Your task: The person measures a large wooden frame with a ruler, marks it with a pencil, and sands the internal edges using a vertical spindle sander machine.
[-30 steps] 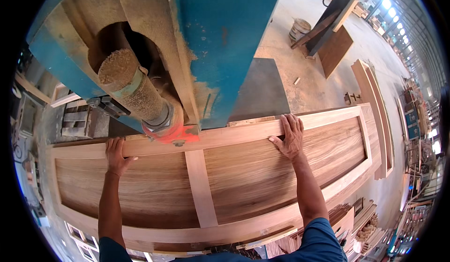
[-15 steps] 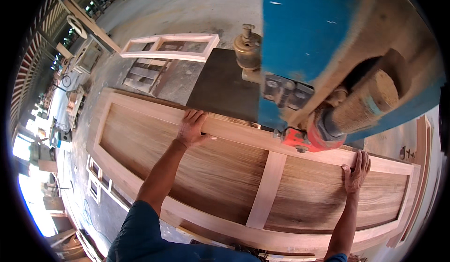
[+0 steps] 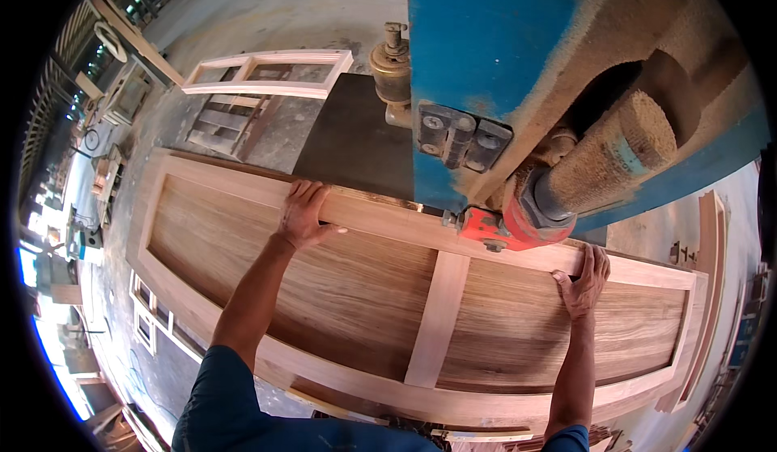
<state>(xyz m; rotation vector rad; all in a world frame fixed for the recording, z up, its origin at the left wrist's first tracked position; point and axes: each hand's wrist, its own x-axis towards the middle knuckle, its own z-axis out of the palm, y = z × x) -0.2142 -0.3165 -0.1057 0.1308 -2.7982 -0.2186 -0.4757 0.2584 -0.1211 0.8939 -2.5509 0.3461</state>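
Observation:
A long framed wooden panel door [image 3: 438,314] lies in front of me, with two recessed brown panels and a paler frame. My left hand [image 3: 306,216] grips its far rail left of the middle, fingers hooked over the edge and thumb stretched along the inner side. Farther right, my right hand [image 3: 586,282] holds the same rail, fingers over the edge and thumb apart. Between the hands, a red metal guide block [image 3: 495,230] of a blue machine [image 3: 494,39] sits at the rail. Whether they touch I cannot tell.
Sawdust coats the machine's round shaft [image 3: 619,152]. A dark metal table [image 3: 356,140] extends behind the door. Beyond it, a pale wooden frame [image 3: 263,92] rests above a slatted pallet [image 3: 227,124]. Long boards [image 3: 712,233] stand at the right; a small window-like frame [image 3: 146,322] is at the left.
The whole view has shifted a little, so the machine, door and both hands appear farther left. Both hands keep the same places on the door's rail.

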